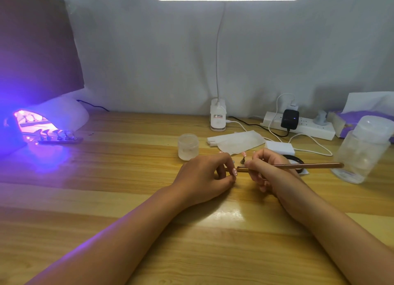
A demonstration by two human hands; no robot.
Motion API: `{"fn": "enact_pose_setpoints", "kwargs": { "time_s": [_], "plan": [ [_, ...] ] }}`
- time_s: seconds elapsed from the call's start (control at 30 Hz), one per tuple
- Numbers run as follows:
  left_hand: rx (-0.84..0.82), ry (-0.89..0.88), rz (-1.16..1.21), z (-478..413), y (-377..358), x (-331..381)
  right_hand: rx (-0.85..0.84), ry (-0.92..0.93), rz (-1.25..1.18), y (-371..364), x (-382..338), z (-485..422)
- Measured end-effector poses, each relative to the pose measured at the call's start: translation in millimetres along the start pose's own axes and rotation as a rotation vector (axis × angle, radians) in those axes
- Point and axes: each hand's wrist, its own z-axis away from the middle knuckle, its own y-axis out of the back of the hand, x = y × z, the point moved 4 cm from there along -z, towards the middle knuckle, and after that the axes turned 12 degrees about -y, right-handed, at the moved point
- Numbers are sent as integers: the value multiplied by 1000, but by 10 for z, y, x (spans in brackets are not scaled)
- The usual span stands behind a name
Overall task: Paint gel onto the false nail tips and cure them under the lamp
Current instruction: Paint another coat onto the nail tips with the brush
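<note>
Hands: right hand [264,170] grips a copper brush [298,166], handle pointing right; left hand [204,174] curled beside the brush end, grip unclear | Tip: pink false nail tip [243,154] upright on a stand between the hands, on the table [128,178] | Far left: curing lamp [64,114] glows violet, strip of tips [61,140] at its mouth
</note>
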Motion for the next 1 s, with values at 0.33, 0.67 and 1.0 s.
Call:
{"fn": "enact_pose_setpoints", "kwargs": {
  "time_s": [0.33, 0.67, 1.0],
  "plan": [
    [-5, -5, -22, -1, 2, 22, 42, 41, 39, -23, -19, 22],
    [0, -15, -41, 7, 3, 25, 11, 53, 68, -51, -42, 44],
    [0, -1, -40, 0, 1, 19, -12, 46, 86, -50, -27, 36]
  ]
}}
